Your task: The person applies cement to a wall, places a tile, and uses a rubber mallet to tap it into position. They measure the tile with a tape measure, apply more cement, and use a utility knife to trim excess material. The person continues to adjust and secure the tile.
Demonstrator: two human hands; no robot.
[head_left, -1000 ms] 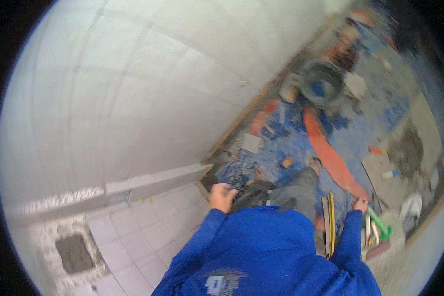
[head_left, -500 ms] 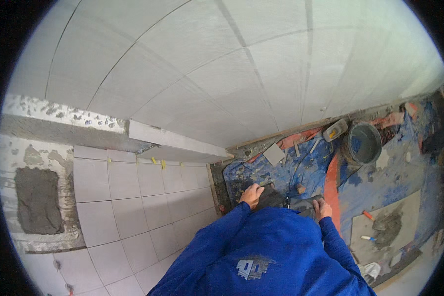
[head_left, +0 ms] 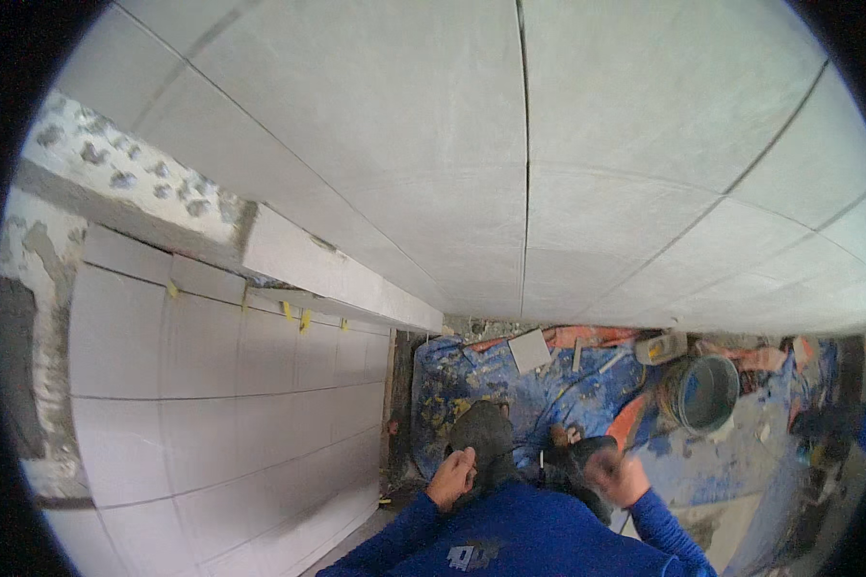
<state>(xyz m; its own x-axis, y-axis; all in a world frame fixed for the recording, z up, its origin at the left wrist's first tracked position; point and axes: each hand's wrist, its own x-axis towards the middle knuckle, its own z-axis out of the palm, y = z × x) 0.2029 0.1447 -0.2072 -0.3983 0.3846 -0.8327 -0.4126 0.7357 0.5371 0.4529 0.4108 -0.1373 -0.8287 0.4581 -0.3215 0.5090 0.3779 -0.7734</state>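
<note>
My left hand [head_left: 455,476] is closed beside my raised, grey-clad leg [head_left: 486,433], with fingers curled; whatever is between them is too small to make out. My right hand [head_left: 616,476] is smeared by motion over the other dark trouser leg, so its grip is unclear. Below my hands lies a stained blue sheet [head_left: 577,385], with a loose square tile [head_left: 529,348] near the wall's foot. A grey bucket [head_left: 704,389] stands to the right, and an orange strip [head_left: 628,418] lies between it and my right hand.
A tall tiled wall [head_left: 625,115] fills the upper view. At the left are tiles with yellow spacers [head_left: 303,319], a ledge with a rough white band [head_left: 140,168] and a dark mortar patch [head_left: 14,365]. A small tub [head_left: 659,348] sits by the bucket.
The view has swung toward the tiled wall, moving the bucket and blue sheet lower in the picture. My left leg has come up beside my left hand, and my right hand has become blurred.
</note>
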